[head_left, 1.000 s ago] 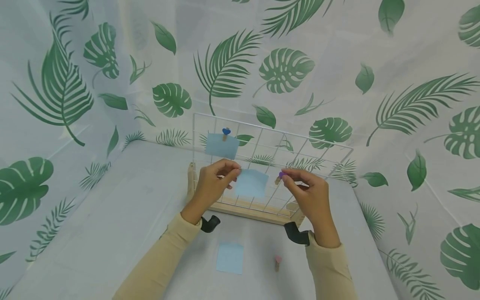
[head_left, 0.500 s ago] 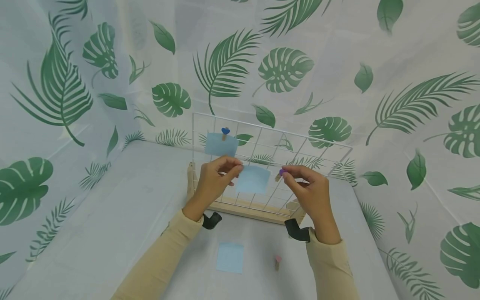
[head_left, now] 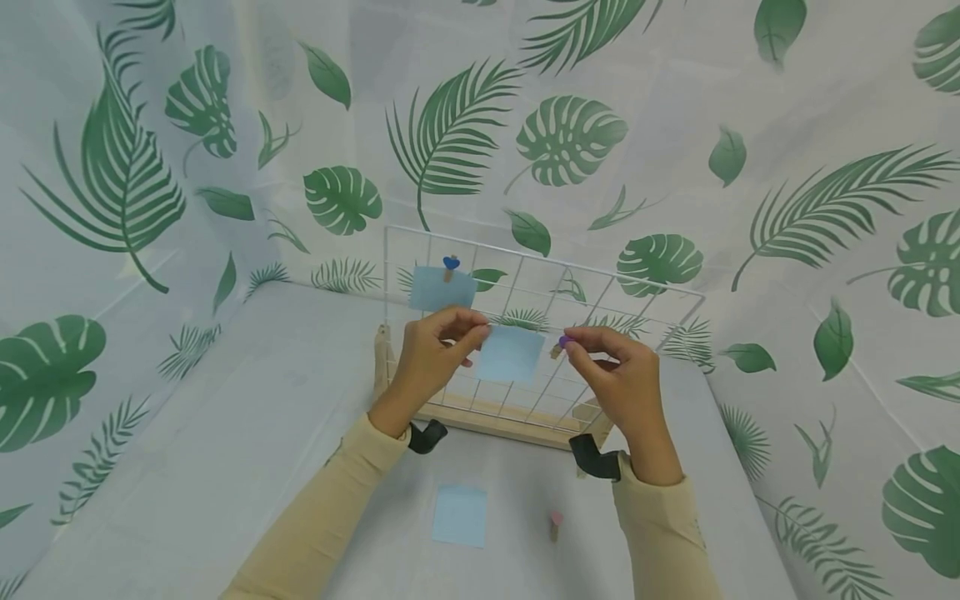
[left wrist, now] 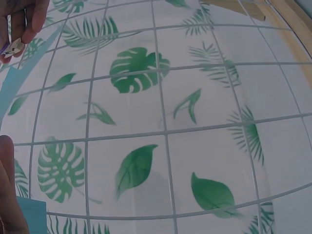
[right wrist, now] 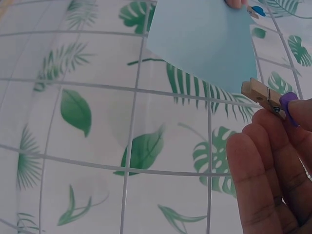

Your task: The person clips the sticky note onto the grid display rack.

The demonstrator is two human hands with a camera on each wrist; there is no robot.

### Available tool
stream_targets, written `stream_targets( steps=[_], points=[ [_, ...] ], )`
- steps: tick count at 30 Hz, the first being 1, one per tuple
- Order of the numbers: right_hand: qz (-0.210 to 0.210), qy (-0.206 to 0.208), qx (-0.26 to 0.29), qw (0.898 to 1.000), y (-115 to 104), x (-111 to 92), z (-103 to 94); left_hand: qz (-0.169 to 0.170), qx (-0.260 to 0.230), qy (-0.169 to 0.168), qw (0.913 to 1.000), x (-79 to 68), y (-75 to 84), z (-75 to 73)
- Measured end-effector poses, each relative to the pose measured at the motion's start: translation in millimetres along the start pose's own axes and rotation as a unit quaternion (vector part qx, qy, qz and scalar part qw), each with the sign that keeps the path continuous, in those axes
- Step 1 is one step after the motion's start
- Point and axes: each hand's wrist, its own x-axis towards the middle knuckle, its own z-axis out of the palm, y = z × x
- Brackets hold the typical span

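My left hand (head_left: 444, 346) pinches the upper left corner of a light blue paper square (head_left: 512, 353), which hangs in front of the white wire grid (head_left: 592, 312). Just right of the paper, my right hand (head_left: 618, 362) pinches a small wooden clothespin (right wrist: 263, 94) by its purple-topped end. In the right wrist view the clothespin's tip overlaps a corner of the paper. Higher on the grid, at left, another blue paper (head_left: 441, 288) hangs from a clothespin with a blue heart (head_left: 451, 264).
The grid stands in a wooden base (head_left: 502, 423). Nearer on the white table (head_left: 300, 400) lie a third blue paper square (head_left: 460, 517) and a clothespin with a pink top (head_left: 555, 525). A leaf-patterned curtain (head_left: 465, 125) hangs behind.
My left hand has raised the paper square slightly and shifted it a little to the right. The right hand has lifted slightly with the purple-topped clothespin.
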Motion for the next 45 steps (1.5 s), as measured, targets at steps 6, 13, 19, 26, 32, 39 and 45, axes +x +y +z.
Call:
stream_targets(
  steps=[6,13,19,26,32,39,45],
  points=[
    [-0.005,0.001,-0.001,1.000,-2,2,-0.4,-0.002,0.001,0.001,1.0000,1.9,1.3,1.4],
    [-0.018,0.000,0.007,1.000,-4,5,0.6,0.000,0.004,0.002,1.0000,6.1,4.0,1.8],
    [-0.026,0.000,0.014,1.000,-7,8,1.9,0.005,0.001,0.004,1.0000,10.5,5.2,2.3],
    [-0.023,0.000,0.014,1.000,-9,10,3.4,0.014,-0.002,0.010,0.9999,14.8,7.7,3.5],
    [-0.023,0.001,0.015,1.000,-11,12,4.6,0.019,-0.007,0.012,0.9997,16.7,8.6,4.2],
    [-0.022,0.003,0.012,1.000,-12,14,5.3,0.019,-0.019,0.016,0.9995,19.5,8.7,4.6],
    [-0.014,0.003,0.022,1.000,-14,17,4.9,0.024,-0.016,0.018,0.9994,22.8,9.1,6.1]
  ],
)
